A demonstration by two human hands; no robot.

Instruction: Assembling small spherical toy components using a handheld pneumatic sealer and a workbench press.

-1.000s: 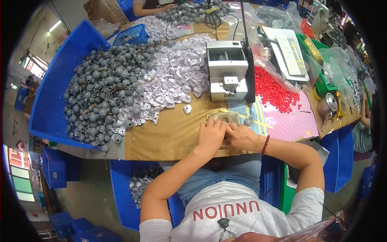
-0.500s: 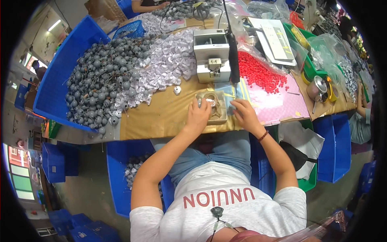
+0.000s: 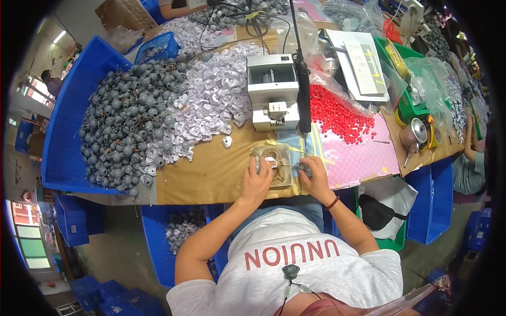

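Observation:
A tan block-like fixture (image 3: 283, 180) with a shaped hollow lies at the table's front edge. My left hand (image 3: 256, 181) rests on its left side, the fingers closed at a small white piece (image 3: 271, 161) in the hollow. Just right of the fixture, my right hand (image 3: 318, 178) grips a small dark grey part (image 3: 303, 167) between thumb and fingers. A thin strand seems to run from it toward the fixture. The fingers hide part of both pieces.
Behind the fixture stands a grey-white machine (image 3: 272, 95). Grey ball-shaped parts (image 3: 124, 121) and white caps (image 3: 213, 87) are heaped left, beside a blue bin (image 3: 63, 158). Red pieces (image 3: 337, 113), a metal cup (image 3: 415, 132) and a green crate (image 3: 416, 108) are to the right.
The tabletop sits lower in the picture as the view has shifted. My right hand's fingers have drawn together around the grey part; my left hand stays at the fixture.

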